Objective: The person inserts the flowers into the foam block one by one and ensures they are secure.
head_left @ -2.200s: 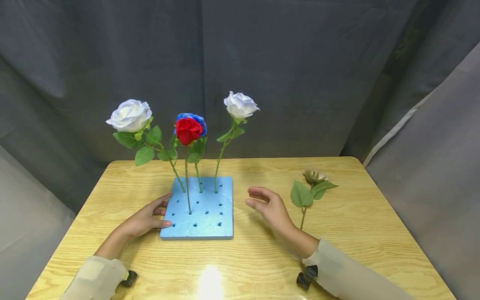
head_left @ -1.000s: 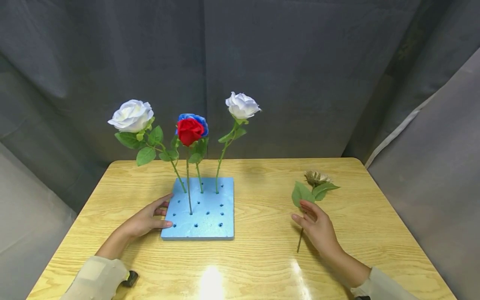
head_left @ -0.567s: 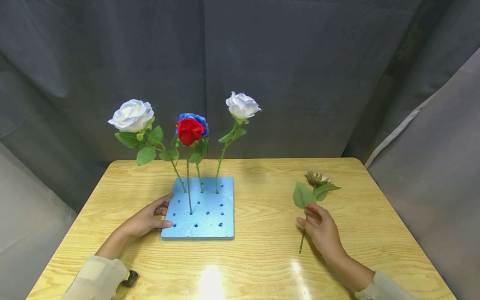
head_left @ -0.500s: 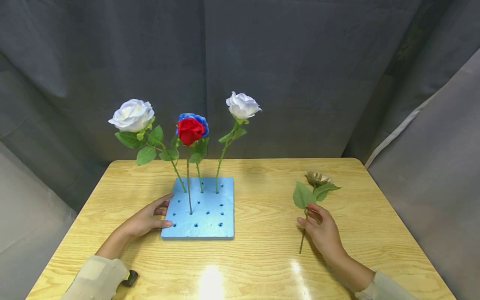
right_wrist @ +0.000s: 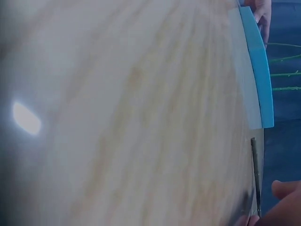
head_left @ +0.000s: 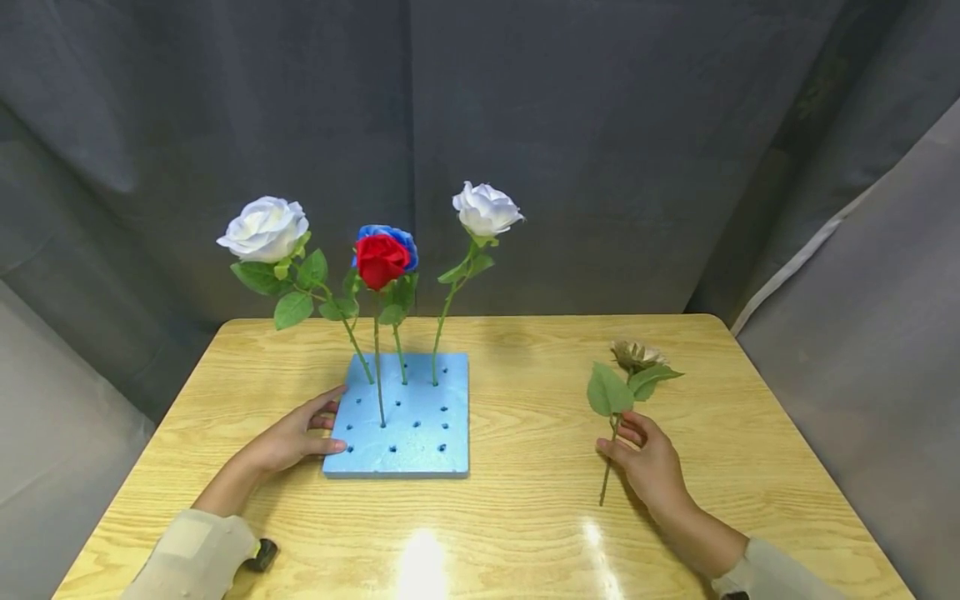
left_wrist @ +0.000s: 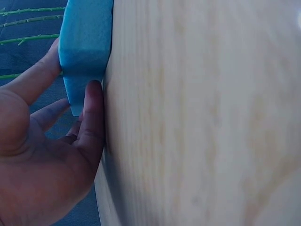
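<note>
In the head view a light-blue foam block with holes lies on the table, left of centre. My left hand holds its left edge; in the left wrist view the thumb lies on the top face and fingertips press the side. Standing in its holes are two white roses, a red rose and, behind that, a blue rose. On the right, a beige-brown artificial flower with green leaves lies down. My right hand is around its stem, thumb standing apart from it in the right wrist view.
The wooden table carries the block and the lying flower. A dark grey curtain hangs behind the table, and paler cloth hangs at both sides. Both sleeves have a small black device at the wrist.
My right hand has moved right from beside the block to the lying flower's stem, then its fingers shifted slightly around it. My left hand has stayed at the block's edge.
</note>
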Action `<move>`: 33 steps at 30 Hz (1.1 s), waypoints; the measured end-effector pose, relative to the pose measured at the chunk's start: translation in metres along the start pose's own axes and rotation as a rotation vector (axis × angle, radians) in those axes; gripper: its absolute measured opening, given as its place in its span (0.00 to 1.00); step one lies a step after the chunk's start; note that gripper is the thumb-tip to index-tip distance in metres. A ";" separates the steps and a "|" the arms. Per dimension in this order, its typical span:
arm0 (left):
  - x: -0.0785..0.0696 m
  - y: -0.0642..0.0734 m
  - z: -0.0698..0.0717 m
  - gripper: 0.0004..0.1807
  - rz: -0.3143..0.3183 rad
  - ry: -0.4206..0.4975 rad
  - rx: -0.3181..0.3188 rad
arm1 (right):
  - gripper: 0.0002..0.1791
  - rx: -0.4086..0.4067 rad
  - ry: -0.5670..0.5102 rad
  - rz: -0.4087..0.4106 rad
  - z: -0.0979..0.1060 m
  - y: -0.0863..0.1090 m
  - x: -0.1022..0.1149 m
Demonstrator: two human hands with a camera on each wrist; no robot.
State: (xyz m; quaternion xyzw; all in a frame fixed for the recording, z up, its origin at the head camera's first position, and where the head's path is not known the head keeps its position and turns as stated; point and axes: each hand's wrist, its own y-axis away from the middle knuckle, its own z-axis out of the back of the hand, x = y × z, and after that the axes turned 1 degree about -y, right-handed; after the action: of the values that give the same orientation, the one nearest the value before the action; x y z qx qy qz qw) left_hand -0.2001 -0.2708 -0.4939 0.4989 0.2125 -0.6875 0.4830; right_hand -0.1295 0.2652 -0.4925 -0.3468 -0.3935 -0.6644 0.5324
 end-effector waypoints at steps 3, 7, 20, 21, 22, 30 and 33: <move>0.001 0.000 0.000 0.53 -0.002 -0.005 -0.001 | 0.42 -0.018 0.081 -0.003 0.000 -0.003 0.001; 0.001 -0.001 0.000 0.54 -0.005 0.003 0.001 | 0.41 -0.019 0.166 0.011 0.001 -0.008 0.002; 0.001 0.000 0.000 0.54 -0.002 0.000 -0.002 | 0.34 -0.022 0.199 0.029 0.005 -0.017 -0.001; 0.001 0.000 0.000 0.54 -0.002 0.002 -0.003 | 0.33 -0.018 0.176 0.019 0.006 -0.017 0.000; 0.001 0.000 -0.001 0.54 -0.002 0.004 -0.003 | 0.32 -0.016 0.153 0.008 0.007 -0.018 0.001; 0.002 0.000 -0.001 0.54 0.005 0.011 -0.002 | 0.27 0.023 -0.031 -0.077 0.019 -0.027 0.002; 0.001 0.000 -0.001 0.54 0.006 0.007 -0.003 | 0.27 0.061 -0.113 -0.099 0.023 -0.031 0.002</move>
State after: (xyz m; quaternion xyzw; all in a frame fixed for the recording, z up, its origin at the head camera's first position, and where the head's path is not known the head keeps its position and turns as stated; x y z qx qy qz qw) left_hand -0.1998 -0.2707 -0.4955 0.5012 0.2136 -0.6842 0.4848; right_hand -0.1590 0.2888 -0.4846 -0.3474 -0.4599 -0.6569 0.4861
